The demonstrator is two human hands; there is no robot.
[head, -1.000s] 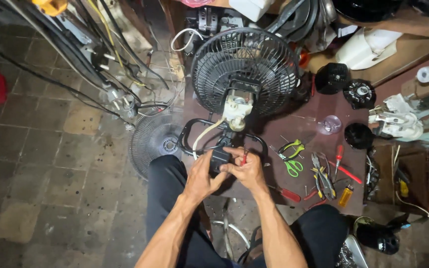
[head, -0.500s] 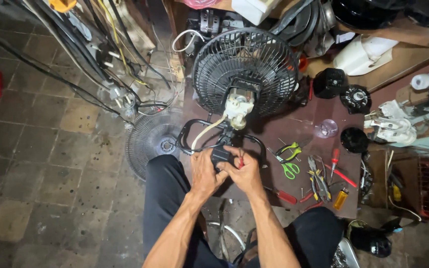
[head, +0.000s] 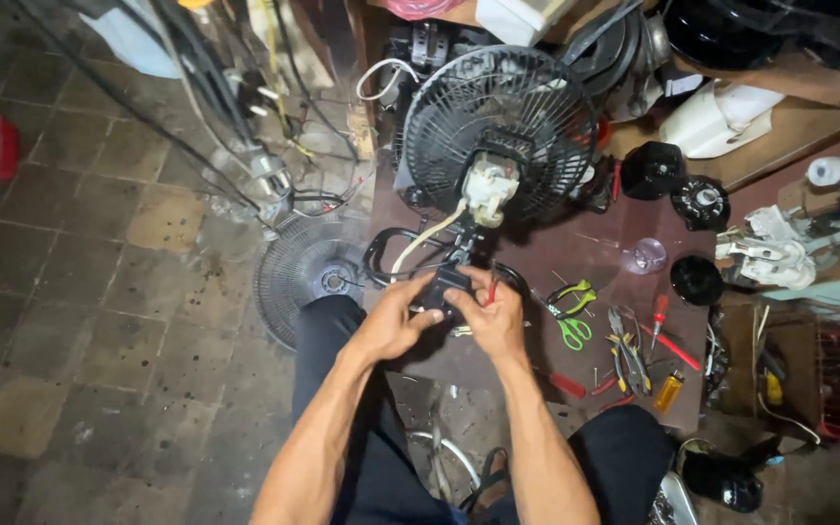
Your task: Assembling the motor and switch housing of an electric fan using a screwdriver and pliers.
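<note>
Since a second ago little has shifted: left hand [head: 396, 326] and right hand [head: 493, 321] still clench the small black plastic switch box [head: 444, 287] at the dark brown worktop's [head: 595, 253] near-left edge, below the black wire-caged fan [head: 498, 136].

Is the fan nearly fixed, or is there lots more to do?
Looks about midway. Done: one fan guard is already off and lies on the floor. In hand: the left hand and right hand grip the small black box at the fan's base, wires showing. Left: the white motor is bare, and pliers lie out.
</note>
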